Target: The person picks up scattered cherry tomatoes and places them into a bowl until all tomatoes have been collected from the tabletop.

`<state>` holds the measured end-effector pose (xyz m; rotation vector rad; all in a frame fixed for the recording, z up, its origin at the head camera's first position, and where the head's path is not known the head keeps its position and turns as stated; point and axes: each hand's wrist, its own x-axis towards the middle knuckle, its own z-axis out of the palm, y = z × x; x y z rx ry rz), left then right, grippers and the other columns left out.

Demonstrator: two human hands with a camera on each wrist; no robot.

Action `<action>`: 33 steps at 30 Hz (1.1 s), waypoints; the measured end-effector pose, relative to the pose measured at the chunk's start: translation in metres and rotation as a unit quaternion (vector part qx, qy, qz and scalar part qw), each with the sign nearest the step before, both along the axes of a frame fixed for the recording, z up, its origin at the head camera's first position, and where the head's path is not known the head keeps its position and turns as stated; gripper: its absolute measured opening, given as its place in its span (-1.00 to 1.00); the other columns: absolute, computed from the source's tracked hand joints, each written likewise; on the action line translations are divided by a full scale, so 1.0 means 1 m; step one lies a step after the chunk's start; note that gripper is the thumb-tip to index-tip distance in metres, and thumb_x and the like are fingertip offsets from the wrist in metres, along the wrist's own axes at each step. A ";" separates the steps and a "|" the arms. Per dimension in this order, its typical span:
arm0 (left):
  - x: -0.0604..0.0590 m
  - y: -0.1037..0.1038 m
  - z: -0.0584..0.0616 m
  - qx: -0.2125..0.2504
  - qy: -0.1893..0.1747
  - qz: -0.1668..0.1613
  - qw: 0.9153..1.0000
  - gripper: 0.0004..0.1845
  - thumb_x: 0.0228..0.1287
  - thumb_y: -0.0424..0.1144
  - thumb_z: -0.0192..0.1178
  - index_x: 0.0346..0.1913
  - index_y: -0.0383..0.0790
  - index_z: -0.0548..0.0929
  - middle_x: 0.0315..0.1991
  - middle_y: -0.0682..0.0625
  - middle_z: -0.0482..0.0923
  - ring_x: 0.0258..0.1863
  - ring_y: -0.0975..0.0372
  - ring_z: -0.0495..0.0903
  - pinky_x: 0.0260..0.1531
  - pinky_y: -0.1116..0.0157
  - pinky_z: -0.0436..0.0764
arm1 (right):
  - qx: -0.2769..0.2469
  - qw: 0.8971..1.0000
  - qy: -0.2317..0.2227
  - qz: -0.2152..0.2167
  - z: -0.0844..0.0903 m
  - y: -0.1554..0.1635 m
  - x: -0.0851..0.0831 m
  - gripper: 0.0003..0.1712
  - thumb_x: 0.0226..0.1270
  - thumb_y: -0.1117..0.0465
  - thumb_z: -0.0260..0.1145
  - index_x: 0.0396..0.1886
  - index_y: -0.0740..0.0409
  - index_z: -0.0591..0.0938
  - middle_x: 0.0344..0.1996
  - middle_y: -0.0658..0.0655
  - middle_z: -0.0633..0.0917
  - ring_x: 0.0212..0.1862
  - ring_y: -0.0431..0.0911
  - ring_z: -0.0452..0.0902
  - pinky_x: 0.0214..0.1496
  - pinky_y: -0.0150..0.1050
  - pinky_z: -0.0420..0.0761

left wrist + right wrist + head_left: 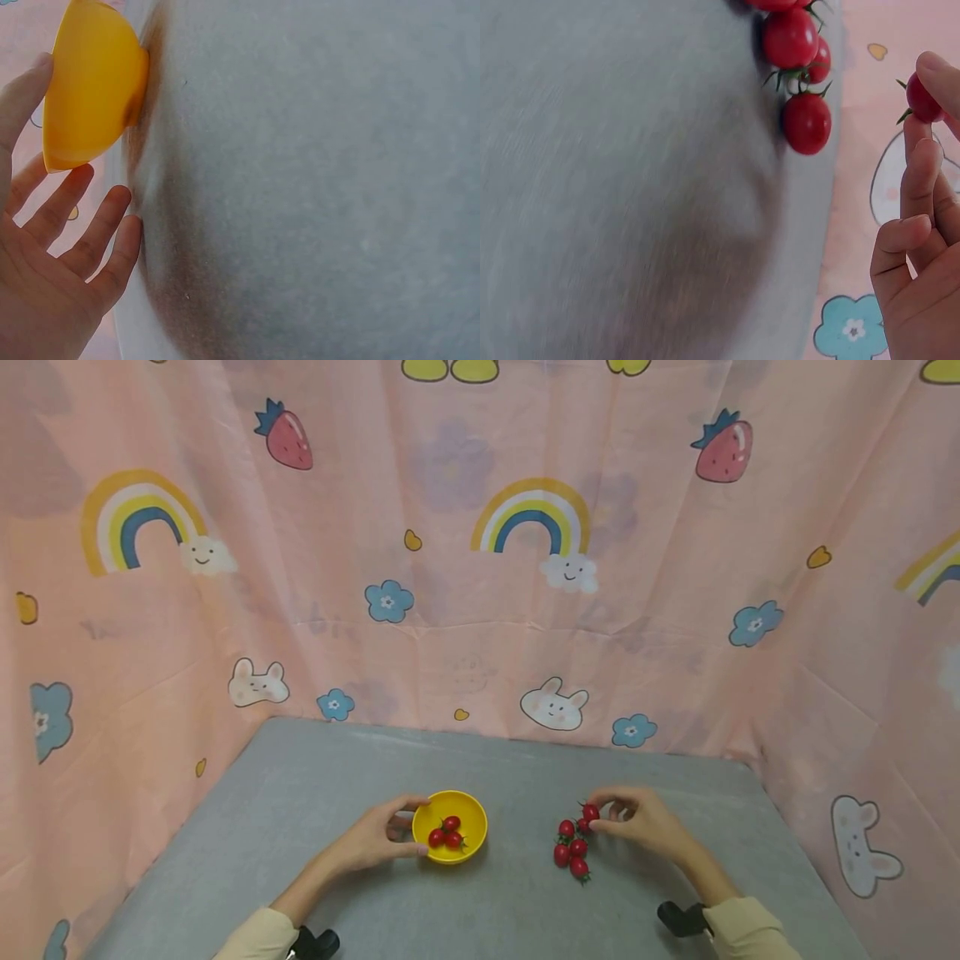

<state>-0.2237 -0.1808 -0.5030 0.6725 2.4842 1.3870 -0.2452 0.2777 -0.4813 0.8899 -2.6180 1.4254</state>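
Sleeves and wrist mounts sit at the bottom edge of the head view. Left hand [372, 841] steadies the yellow bowl [472, 810]: thumb on the far rim, fingers straight along the near side, not clenched. 3 cherry tomatoes [446, 835] lie in the bowl. Right hand [645, 822] pinches 1 tomato [591, 812] between thumb and index fingertip, just above the loose pile [572, 850] of about 5 on the grey table [300, 793]. Step looks like mid-transfer, pick done. Next move likely calls for carrying it left over the bowl rim and releasing low so it doesn't bounce out.
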 end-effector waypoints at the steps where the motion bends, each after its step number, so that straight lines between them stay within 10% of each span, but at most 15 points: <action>1: 0.000 0.000 0.000 0.001 -0.001 0.000 1.000 -0.30 0.25 -0.12 0.48 0.40 -0.17 0.45 0.29 -0.16 0.47 0.11 -0.01 0.61 0.04 0.11 0.64 | -0.001 1.000 -0.002 -0.003 0.000 -0.002 -0.001 -0.70 0.21 0.24 0.57 -0.06 0.11 0.75 -0.19 0.03 0.74 -0.33 -0.11 0.57 -0.36 -0.29 0.59; 33: 0.000 0.000 0.001 0.012 -0.003 -0.001 1.000 -0.31 0.24 -0.14 0.49 0.39 -0.19 0.46 0.28 -0.15 0.48 0.11 -0.01 0.61 0.04 0.09 0.64 | -0.026 0.998 -0.014 0.056 0.006 -0.090 -0.020 -0.71 0.22 0.28 0.56 -0.06 0.10 0.75 -0.19 0.01 0.73 -0.32 -0.03 0.57 -0.26 -0.27 0.61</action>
